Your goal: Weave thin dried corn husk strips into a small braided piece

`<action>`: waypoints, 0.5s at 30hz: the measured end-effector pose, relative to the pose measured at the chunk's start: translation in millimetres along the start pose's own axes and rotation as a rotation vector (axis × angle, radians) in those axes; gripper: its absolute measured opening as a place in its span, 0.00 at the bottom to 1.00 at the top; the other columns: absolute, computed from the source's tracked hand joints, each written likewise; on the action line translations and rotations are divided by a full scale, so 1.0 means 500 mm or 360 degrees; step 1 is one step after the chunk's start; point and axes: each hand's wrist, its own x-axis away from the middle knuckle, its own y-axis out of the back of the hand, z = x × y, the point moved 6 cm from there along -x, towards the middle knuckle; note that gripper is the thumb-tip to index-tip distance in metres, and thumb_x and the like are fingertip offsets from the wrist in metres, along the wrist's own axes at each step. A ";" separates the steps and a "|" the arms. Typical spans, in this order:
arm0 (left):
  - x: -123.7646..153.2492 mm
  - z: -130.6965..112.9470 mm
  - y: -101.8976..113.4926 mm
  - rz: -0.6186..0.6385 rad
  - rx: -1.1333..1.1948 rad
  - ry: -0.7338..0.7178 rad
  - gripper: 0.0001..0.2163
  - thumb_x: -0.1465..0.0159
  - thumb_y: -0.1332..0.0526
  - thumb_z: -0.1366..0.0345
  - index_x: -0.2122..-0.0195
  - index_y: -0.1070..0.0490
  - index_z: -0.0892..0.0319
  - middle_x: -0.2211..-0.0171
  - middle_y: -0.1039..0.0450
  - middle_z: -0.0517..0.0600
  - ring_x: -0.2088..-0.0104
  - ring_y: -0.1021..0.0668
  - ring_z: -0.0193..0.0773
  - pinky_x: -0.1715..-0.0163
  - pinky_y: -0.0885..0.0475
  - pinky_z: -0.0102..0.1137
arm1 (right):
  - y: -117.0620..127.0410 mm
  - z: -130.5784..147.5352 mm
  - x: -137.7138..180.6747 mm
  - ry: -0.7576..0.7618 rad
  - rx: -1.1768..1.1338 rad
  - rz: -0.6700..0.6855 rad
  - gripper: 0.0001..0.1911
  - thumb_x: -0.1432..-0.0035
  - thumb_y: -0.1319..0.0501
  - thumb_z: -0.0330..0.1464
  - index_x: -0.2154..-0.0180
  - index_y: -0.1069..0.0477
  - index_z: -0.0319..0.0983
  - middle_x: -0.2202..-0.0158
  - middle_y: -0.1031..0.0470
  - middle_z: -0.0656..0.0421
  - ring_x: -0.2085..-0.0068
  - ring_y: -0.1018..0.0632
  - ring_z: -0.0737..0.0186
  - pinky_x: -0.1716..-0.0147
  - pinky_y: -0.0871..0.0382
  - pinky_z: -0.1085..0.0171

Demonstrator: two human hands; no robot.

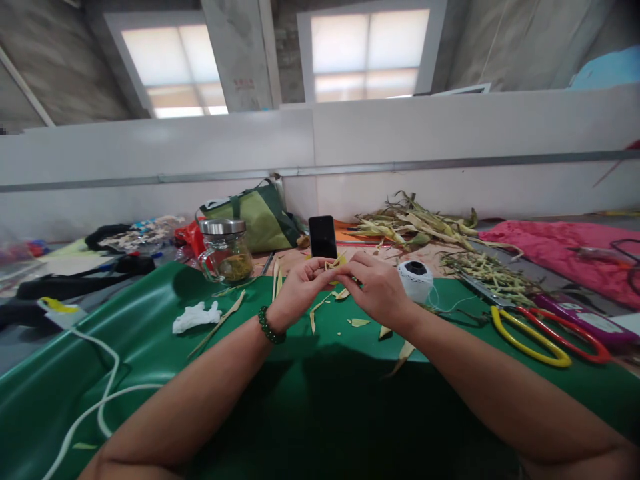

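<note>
My left hand (299, 290), with a green bead bracelet (271, 325) at the wrist, meets my right hand (379, 288) above the green mat (310, 387). Between the fingertips of both hands is a thin, pale yellow strip of husk (330, 265), mostly covered by the fingers. Both hands are closed in a pinch on it. Loose husk scraps (359, 323) lie on the mat below. Beside my right hand stands a spool of white thread (416, 281), its loose end trailing right. A black phone (323, 237) stands upright just behind the hands.
To the left are a lidded glass mug (227, 257), a crumpled white tissue (197, 318) and a white cable (116, 360). Large scissors (533, 340) with yellow and red handles lie right, near cut stalks (500, 277). Dried husks (420, 223) are heaped behind.
</note>
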 end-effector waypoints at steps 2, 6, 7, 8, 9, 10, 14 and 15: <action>0.002 0.003 -0.002 -0.0015 0.0026 0.0018 0.18 0.49 0.30 0.57 0.62 0.26 0.64 0.66 0.22 0.50 0.67 0.22 0.34 0.63 0.26 0.29 | -0.001 -0.003 0.001 -0.0033 -0.0043 -0.0033 0.09 0.39 0.42 0.32 0.68 0.24 0.39 0.71 0.27 0.57 0.69 0.27 0.63 0.69 0.37 0.66; 0.005 0.001 -0.004 -0.0018 0.0067 0.0027 0.17 0.49 0.30 0.57 0.62 0.26 0.63 0.67 0.23 0.50 0.67 0.22 0.34 0.62 0.26 0.30 | -0.002 -0.005 0.002 -0.0046 -0.0094 -0.0067 0.08 0.40 0.40 0.32 0.70 0.24 0.38 0.72 0.27 0.58 0.71 0.27 0.64 0.71 0.37 0.66; 0.005 -0.001 -0.003 -0.0010 0.0064 0.0028 0.17 0.49 0.30 0.57 0.62 0.25 0.63 0.66 0.22 0.50 0.67 0.22 0.34 0.62 0.26 0.31 | -0.003 -0.005 0.002 -0.0045 -0.0100 -0.0057 0.08 0.40 0.40 0.32 0.70 0.25 0.38 0.72 0.27 0.58 0.70 0.27 0.64 0.71 0.37 0.67; 0.005 -0.002 -0.002 0.0004 0.0057 0.0029 0.17 0.49 0.30 0.58 0.62 0.25 0.63 0.66 0.22 0.50 0.67 0.22 0.34 0.62 0.26 0.31 | -0.003 -0.004 0.002 -0.0047 -0.0106 -0.0042 0.07 0.41 0.40 0.31 0.70 0.25 0.38 0.71 0.27 0.58 0.70 0.26 0.65 0.71 0.37 0.67; 0.004 -0.003 -0.002 0.0024 0.0046 0.0034 0.17 0.49 0.30 0.58 0.62 0.25 0.63 0.66 0.22 0.51 0.66 0.22 0.34 0.61 0.26 0.31 | -0.004 -0.004 0.001 -0.0051 -0.0114 -0.0026 0.07 0.41 0.40 0.30 0.70 0.25 0.38 0.71 0.27 0.58 0.70 0.26 0.65 0.70 0.37 0.67; 0.003 -0.004 -0.001 0.0048 0.0033 0.0040 0.17 0.49 0.30 0.58 0.62 0.25 0.63 0.65 0.22 0.51 0.66 0.22 0.35 0.61 0.26 0.31 | -0.004 -0.003 0.001 -0.0053 -0.0127 -0.0009 0.07 0.41 0.40 0.30 0.70 0.25 0.38 0.71 0.27 0.58 0.70 0.27 0.65 0.70 0.37 0.67; 0.000 0.003 0.004 0.0119 -0.0011 0.0074 0.18 0.48 0.30 0.58 0.60 0.25 0.63 0.65 0.21 0.52 0.66 0.21 0.36 0.62 0.25 0.31 | 0.001 -0.004 -0.002 -0.0095 -0.0166 0.0021 0.06 0.42 0.40 0.29 0.72 0.27 0.38 0.73 0.28 0.59 0.71 0.28 0.65 0.71 0.39 0.67; -0.001 0.007 0.006 0.0125 -0.0013 0.0087 0.18 0.48 0.30 0.58 0.59 0.25 0.62 0.66 0.21 0.52 0.66 0.21 0.37 0.62 0.25 0.32 | 0.003 -0.005 -0.002 -0.0112 -0.0169 0.0029 0.06 0.43 0.40 0.29 0.72 0.27 0.38 0.73 0.28 0.59 0.71 0.28 0.66 0.71 0.39 0.67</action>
